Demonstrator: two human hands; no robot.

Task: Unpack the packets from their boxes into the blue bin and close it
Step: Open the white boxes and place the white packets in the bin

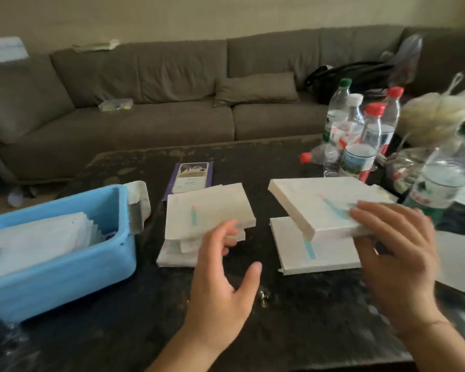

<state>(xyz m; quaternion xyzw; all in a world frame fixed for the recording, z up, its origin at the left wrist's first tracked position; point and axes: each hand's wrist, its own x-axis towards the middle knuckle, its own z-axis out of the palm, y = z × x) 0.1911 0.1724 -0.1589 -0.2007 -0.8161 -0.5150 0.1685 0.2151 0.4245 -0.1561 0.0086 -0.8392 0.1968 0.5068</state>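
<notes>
The blue bin (65, 267) stands at the left of the dark table, with several white packets (35, 237) inside. In the middle lie two stacked white boxes (207, 210), the upper one tilted. My left hand (220, 285) hovers just in front of them, its fingers relaxed and its fingertips near the upper box's corner. To the right, my right hand (395, 253) grips a white box (322, 205) by its near right corner and holds it tilted above another white box (306, 251) lying flat.
A purple packet (191, 175) lies behind the middle boxes. Several plastic bottles (360, 135) crowd the table's far right, with a larger bottle (446, 173) nearer. A silver-white object (138, 208) sits by the bin's right rim. White sheets (462, 259) lie at the right. A grey sofa (172, 103) stands behind.
</notes>
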